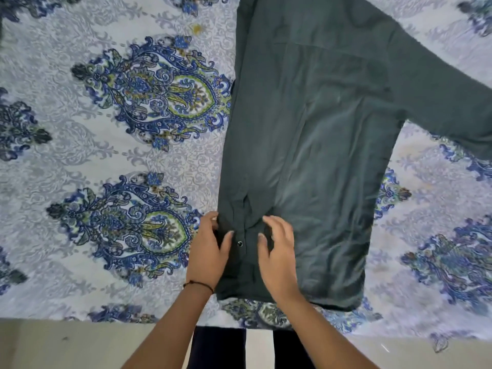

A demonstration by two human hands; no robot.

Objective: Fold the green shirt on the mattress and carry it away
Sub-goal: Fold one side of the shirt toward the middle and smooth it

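dark green shirt (319, 129), pale grey bedsheet (80, 75) with blue-and-green paisley medallions, black wrist thread (198, 284)

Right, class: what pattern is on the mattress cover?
The mattress cover shows blue-green paisley motifs on pale grey; head view.

A: What does the person wear on the arms?
B: Both forearms are bare, right to the near edge of the view. A thin dark thread bracelet (198, 284) circles the wrist of the left hand (207, 251). The right hand (278, 258) and its wrist are bare.
A: And the legs?
B: Dark trousers (218, 347), almost black and plain, on both legs.
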